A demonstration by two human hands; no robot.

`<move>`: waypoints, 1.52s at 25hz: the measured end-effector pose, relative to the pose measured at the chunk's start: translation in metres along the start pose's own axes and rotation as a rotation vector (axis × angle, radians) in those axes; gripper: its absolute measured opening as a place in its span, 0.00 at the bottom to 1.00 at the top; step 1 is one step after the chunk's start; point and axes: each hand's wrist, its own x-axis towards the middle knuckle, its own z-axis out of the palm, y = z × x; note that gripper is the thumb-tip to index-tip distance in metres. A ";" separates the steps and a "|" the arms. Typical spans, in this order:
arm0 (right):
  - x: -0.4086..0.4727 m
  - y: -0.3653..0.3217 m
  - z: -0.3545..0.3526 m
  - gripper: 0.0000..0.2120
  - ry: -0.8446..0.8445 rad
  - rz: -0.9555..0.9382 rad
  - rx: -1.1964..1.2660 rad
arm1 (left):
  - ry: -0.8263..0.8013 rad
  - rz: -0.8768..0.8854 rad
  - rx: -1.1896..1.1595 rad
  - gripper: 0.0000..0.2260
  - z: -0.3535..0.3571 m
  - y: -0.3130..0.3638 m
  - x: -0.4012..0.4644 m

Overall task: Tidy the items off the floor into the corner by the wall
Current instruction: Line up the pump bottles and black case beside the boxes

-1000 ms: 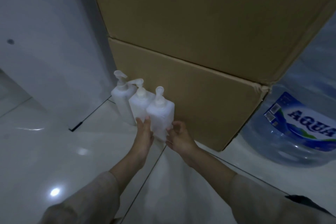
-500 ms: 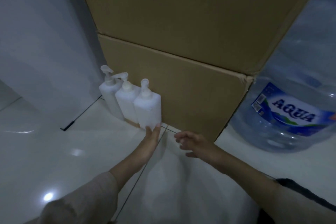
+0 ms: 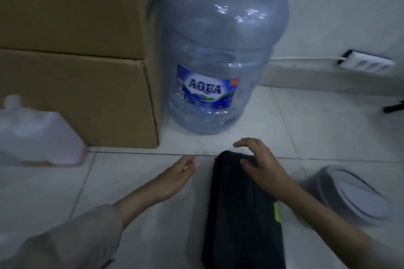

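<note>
A: How are the fingers of the right hand (image 3: pixel 263 167) seen?

B: They are spread and loosely curled, with the thumb held apart toward the left. Nothing is gripped. The fingertips are laid over the far end of the dark folded cloth (image 3: pixel 242 214); whether contact is made cannot be told through the blur.

A: And the left hand (image 3: pixel 175 178)?

B: It is held open with the fingers loosely bent and the palm turned toward the cloth. Nothing is held in it. A strip of bare floor (image 3: pixel 131 172) is seen between its fingertips and the cloth's left edge.

A: Where is the cloth placed relative to the fingers?

B: It is laid flat on the tiles, running from under the right fingertips back toward the person, beneath the right forearm. A small yellow-green tag is seen on its right edge, beside the right wrist.

A: What is found farther out?

B: Just beyond the right fingertips a large blue water jug (image 3: pixel 216 67) labelled AQUA is stood upright. Stacked cardboard boxes (image 3: pixel 76 61) are set beyond the left fingers, touching or nearly touching the jug. A white pump bottle (image 3: pixel 39 135) is seen well left of the left hand, before the boxes. A grey lidded container (image 3: pixel 347 192) is tilted right of the right wrist. A white power strip (image 3: pixel 367 64) is seen by the wall, far right.
</note>
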 end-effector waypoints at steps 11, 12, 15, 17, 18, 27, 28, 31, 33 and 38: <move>-0.090 0.047 0.004 0.32 -0.122 0.530 0.267 | -0.068 0.192 0.452 0.43 0.064 0.037 0.060; -0.089 0.045 0.007 0.30 -0.141 0.593 0.340 | -0.061 0.183 0.411 0.42 0.062 0.036 0.062; -0.084 0.043 0.016 0.26 -0.106 0.668 0.435 | -0.011 0.224 0.340 0.36 0.056 0.030 0.063; -0.076 0.041 0.020 0.26 -0.084 0.671 0.471 | 0.031 0.224 0.306 0.34 0.050 0.024 0.062; -0.071 0.041 0.021 0.27 -0.087 0.660 0.467 | 0.060 0.217 0.286 0.33 0.047 0.020 0.060; 0.030 -0.016 0.059 0.28 -0.466 0.227 0.125 | 0.325 0.061 0.140 0.45 -0.021 -0.059 -0.022; 0.041 -0.028 0.067 0.29 -0.524 0.154 0.050 | 0.344 0.063 0.174 0.47 -0.023 -0.066 -0.035; 0.062 -0.061 0.093 0.31 -0.677 -0.046 -0.140 | 0.470 0.081 0.282 0.44 -0.018 -0.083 -0.071; 0.064 -0.076 0.104 0.31 -0.693 -0.130 -0.212 | 0.560 0.088 0.377 0.40 -0.014 -0.093 -0.084; 0.033 -0.053 0.100 0.37 -0.386 -0.094 -0.493 | 0.531 0.183 0.874 0.43 -0.013 -0.103 -0.086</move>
